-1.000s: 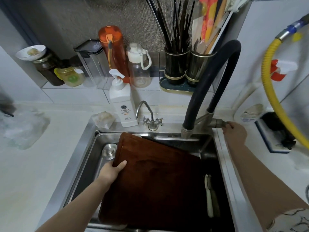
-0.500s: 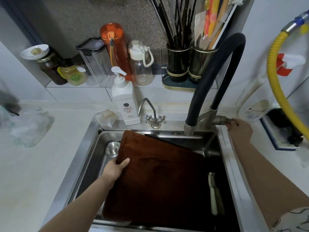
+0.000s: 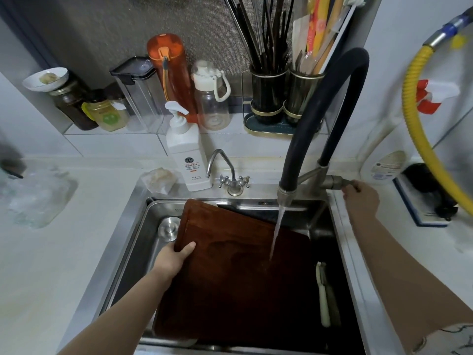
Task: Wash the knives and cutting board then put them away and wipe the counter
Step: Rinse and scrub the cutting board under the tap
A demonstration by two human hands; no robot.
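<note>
Water (image 3: 277, 234) now on the cutting board (image 3: 240, 272) (left hand (image 3: 174, 260) clamped on its edge), right hand (image 3: 361, 198) pinching the tap handle (image 3: 346, 182).

Dark wooden cutting board (image 3: 238, 272) tilted in sink (image 3: 133, 242), pale-handled knife (image 3: 323, 295) beside it.

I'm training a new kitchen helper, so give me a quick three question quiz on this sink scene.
1. True or false: water from the faucet spout lands on the cutting board.
2. What does the left hand grip? A) soap bottle B) cutting board's edge C) peeler
3. Fill in: the right hand holds the faucet ___.

Key: 1 true; 2 B; 3 handle.
</note>
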